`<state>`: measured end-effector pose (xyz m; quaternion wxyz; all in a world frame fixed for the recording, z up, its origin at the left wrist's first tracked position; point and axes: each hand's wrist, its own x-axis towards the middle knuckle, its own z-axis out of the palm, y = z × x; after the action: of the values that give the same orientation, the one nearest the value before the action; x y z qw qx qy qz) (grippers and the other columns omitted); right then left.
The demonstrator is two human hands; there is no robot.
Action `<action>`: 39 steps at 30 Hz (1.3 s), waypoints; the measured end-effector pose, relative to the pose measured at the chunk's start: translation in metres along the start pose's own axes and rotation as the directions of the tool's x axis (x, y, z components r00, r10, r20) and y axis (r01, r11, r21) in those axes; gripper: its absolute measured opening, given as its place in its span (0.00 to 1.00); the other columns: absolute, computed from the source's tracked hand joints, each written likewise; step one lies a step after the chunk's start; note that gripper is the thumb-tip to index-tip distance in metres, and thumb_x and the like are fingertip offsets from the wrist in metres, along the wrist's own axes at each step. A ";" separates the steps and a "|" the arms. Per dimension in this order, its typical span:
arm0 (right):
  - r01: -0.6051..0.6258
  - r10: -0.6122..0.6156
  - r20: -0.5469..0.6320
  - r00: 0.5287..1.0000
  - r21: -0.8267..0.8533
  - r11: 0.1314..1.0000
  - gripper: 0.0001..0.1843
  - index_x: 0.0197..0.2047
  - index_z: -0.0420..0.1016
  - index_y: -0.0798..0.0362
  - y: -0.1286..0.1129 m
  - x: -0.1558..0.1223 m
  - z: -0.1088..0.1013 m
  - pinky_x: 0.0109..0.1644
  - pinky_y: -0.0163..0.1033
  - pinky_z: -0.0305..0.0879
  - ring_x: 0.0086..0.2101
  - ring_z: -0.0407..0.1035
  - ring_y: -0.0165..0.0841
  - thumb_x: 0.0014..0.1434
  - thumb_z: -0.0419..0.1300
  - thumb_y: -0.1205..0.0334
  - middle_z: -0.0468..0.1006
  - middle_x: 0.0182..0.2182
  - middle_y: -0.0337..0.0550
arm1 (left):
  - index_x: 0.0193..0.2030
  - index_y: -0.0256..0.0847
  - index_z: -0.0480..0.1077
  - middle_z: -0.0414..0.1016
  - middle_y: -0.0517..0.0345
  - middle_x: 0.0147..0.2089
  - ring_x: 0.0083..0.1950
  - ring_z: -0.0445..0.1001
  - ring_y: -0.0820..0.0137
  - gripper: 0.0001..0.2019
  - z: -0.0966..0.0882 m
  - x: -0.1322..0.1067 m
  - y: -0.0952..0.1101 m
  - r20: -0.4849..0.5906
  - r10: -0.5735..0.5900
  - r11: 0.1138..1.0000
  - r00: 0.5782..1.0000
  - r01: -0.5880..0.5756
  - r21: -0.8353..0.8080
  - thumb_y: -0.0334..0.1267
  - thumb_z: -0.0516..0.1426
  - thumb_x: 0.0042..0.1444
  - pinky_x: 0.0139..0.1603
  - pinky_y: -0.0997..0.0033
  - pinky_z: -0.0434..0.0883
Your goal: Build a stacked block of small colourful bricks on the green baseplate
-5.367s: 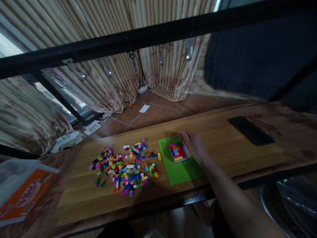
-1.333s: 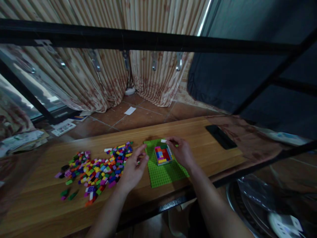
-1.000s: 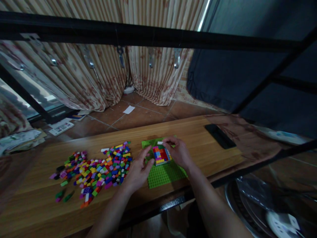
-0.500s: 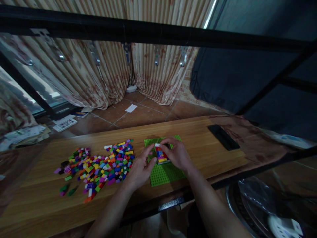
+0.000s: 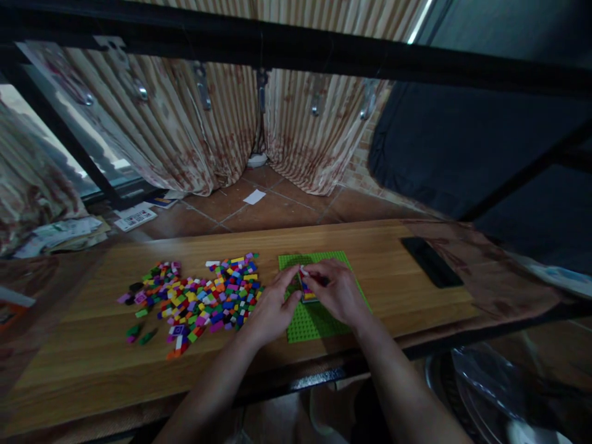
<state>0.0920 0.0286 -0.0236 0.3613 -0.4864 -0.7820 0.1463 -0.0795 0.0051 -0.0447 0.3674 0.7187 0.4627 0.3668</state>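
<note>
A green studded baseplate [image 5: 309,324] lies on the wooden board, carrying a small block of toy bricks [image 5: 309,296] in red, blue and yellow with a pale lower edge. My right hand [image 5: 340,293] reaches over this block, thumb and fingers pinched at a small white toy brick [image 5: 303,271] by its far left corner. My left hand [image 5: 274,311] is at the block's left side, thumb and forefinger apart. Its forefinger tip comes close to the white brick, and its thumb is near the block's near left corner. My fingers hide much of the block.
A pile of loose, many-coloured toy bricks [image 5: 203,299] spreads over the left of the wooden board [image 5: 92,370]. A black phone [image 5: 431,262] lies at the right. The dark metal bar [image 5: 296,43] with hooks crosses above. Papers [image 5: 69,235] lie on the floor beyond.
My left forefinger has moved in to the white brick at the block's far corner. The right hand has shifted slightly over the block, covering more of it. The view has turned slightly left.
</note>
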 end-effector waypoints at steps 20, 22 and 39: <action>-0.011 0.001 0.054 0.999 0.173 0.985 0.08 0.41 0.79 0.45 0.019 0.001 -0.003 0.52 0.50 0.66 0.45 0.71 0.39 0.57 0.63 0.57 0.81 0.40 0.43 | 0.61 0.41 0.65 0.74 0.49 0.55 0.47 0.76 0.65 0.24 0.005 0.000 0.005 -0.113 -0.073 0.996 0.991 0.068 -0.052 0.30 0.52 0.57 0.53 0.59 0.72; -0.004 -0.006 0.058 0.998 0.167 0.986 0.08 0.41 0.79 0.46 0.020 0.002 -0.004 0.52 0.50 0.66 0.45 0.71 0.39 0.57 0.64 0.56 0.81 0.40 0.43 | 0.60 0.42 0.65 0.75 0.50 0.54 0.46 0.76 0.65 0.23 0.006 0.000 0.005 -0.113 -0.058 0.998 0.992 0.053 -0.046 0.30 0.52 0.57 0.53 0.60 0.72; 0.071 -0.081 0.081 0.993 0.114 0.991 0.08 0.42 0.79 0.46 0.017 0.002 -0.007 0.53 0.50 0.68 0.46 0.71 0.39 0.59 0.61 0.58 0.80 0.42 0.44 | 0.65 0.35 0.56 0.66 0.42 0.62 0.62 0.67 0.59 0.26 0.018 -0.011 0.009 -0.030 0.057 0.964 0.998 -0.047 0.264 0.29 0.48 0.59 0.63 0.56 0.66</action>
<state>0.1075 0.0378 -0.0271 0.3595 -0.4286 -0.8053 0.1964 -0.0640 -0.0109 -0.0473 0.2504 0.7659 0.4950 0.3251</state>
